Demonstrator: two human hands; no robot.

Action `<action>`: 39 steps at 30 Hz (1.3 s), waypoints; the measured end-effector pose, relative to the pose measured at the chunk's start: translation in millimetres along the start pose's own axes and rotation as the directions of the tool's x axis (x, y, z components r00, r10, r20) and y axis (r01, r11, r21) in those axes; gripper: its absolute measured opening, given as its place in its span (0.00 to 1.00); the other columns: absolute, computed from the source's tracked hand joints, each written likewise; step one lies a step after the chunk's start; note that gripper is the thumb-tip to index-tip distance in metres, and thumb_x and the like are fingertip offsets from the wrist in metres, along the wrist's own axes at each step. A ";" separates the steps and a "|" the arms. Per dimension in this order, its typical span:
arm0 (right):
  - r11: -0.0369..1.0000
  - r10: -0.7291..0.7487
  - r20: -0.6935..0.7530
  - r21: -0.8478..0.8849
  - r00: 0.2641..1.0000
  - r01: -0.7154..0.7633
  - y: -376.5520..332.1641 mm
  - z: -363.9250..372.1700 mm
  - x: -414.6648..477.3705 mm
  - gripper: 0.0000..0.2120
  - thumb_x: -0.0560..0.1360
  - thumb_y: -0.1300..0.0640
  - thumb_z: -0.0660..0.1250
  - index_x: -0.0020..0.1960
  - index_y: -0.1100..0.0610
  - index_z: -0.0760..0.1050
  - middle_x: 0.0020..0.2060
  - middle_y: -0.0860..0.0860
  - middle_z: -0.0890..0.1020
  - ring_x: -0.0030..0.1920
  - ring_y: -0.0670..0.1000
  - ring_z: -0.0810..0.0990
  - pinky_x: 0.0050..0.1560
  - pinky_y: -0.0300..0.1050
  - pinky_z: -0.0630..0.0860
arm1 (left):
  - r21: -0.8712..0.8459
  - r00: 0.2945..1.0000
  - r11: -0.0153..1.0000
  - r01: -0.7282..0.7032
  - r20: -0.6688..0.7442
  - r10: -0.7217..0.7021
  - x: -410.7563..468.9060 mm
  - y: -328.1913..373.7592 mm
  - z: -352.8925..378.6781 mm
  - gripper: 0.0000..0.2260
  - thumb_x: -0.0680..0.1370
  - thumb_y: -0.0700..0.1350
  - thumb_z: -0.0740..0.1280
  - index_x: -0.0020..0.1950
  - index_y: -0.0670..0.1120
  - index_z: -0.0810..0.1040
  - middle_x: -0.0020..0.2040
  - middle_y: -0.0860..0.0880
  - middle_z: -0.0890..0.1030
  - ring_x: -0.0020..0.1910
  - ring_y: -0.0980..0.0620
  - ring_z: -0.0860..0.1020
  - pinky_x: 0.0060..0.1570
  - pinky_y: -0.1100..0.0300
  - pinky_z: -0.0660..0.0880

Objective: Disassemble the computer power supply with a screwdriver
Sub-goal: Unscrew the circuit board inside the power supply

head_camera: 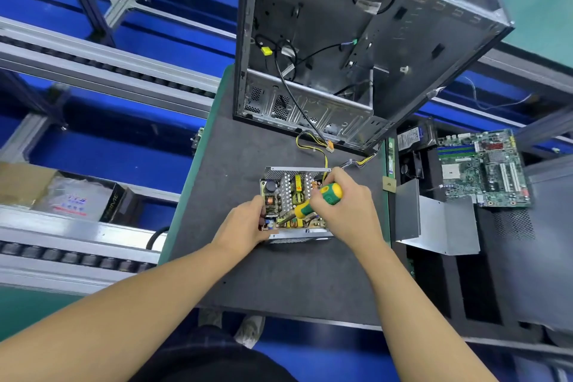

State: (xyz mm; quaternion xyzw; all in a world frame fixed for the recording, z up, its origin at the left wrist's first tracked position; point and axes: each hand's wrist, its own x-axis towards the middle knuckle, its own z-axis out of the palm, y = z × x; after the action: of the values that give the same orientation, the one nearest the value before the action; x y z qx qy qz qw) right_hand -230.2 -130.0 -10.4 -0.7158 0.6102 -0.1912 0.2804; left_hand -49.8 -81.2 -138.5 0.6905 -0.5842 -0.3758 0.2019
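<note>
Your left hand (245,223) is gripping the open grey metal power supply (286,192) steady. Your right hand (348,211) is gripping a green-and-yellow screwdriver (317,199) angled inside.

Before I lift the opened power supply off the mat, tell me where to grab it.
Probably best: take the power supply by its upright sheet-metal walls, near wall and far wall, coming from the left, where the left hand holds it now. The top is open over bare components and the yellow wires leave the far right corner, so avoid those.
</note>
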 end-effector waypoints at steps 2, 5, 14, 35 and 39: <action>1.000 -0.010 0.013 0.006 1.000 0.010 0.3 2.3 -1.0 0.12 0.72 0.48 0.69 0.40 0.48 0.66 0.26 0.47 0.77 0.29 0.49 0.73 0.29 0.45 0.71 | 0.044 1.000 0.999 -0.005 0.024 0.004 2.2 0.9 -3.0 0.18 0.69 0.44 0.77 0.47 0.46 0.68 0.43 0.51 0.78 0.40 0.52 0.76 0.42 0.56 0.76; 0.999 -0.036 0.031 0.017 0.999 0.035 0.4 4.2 -2.7 0.12 0.72 0.48 0.68 0.40 0.48 0.65 0.26 0.44 0.76 0.27 0.48 0.70 0.26 0.41 0.66 | 0.108 0.999 0.994 -0.018 0.040 0.013 3.6 1.5 -6.5 0.18 0.71 0.48 0.77 0.48 0.46 0.69 0.45 0.51 0.80 0.43 0.51 0.79 0.46 0.53 0.78; 0.998 -0.036 0.042 0.059 0.998 0.033 7.5 4.0 -11.8 0.12 0.71 0.47 0.68 0.41 0.51 0.66 0.25 0.47 0.74 0.26 0.47 0.65 0.26 0.41 0.64 | 0.177 0.997 0.981 -0.078 0.042 0.071 8.4 -3.8 -12.6 0.12 0.75 0.44 0.72 0.55 0.44 0.74 0.45 0.51 0.82 0.45 0.46 0.79 0.49 0.50 0.76; 0.998 -0.047 0.012 0.051 0.999 0.047 -3.0 14.1 -11.2 0.11 0.72 0.47 0.67 0.41 0.49 0.66 0.26 0.45 0.75 0.26 0.47 0.69 0.26 0.40 0.66 | -0.090 0.991 0.996 0.023 0.132 -0.011 22.0 -7.4 -12.4 0.14 0.74 0.47 0.75 0.45 0.47 0.69 0.36 0.52 0.80 0.32 0.55 0.73 0.34 0.62 0.68; 0.997 -0.056 -0.001 0.051 0.998 0.056 -8.9 15.5 -10.7 0.12 0.70 0.44 0.66 0.41 0.50 0.66 0.26 0.44 0.76 0.27 0.47 0.71 0.26 0.38 0.66 | -0.136 0.986 0.991 0.018 0.168 0.005 22.3 -10.5 -18.3 0.13 0.74 0.45 0.75 0.45 0.47 0.70 0.37 0.53 0.80 0.32 0.56 0.72 0.35 0.62 0.68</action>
State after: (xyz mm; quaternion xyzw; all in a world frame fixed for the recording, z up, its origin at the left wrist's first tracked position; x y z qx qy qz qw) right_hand -215.8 -116.0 -15.9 -0.7254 0.5847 -0.2143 0.2931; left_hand -28.3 -103.1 -140.7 0.6428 -0.5698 -0.4724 0.1976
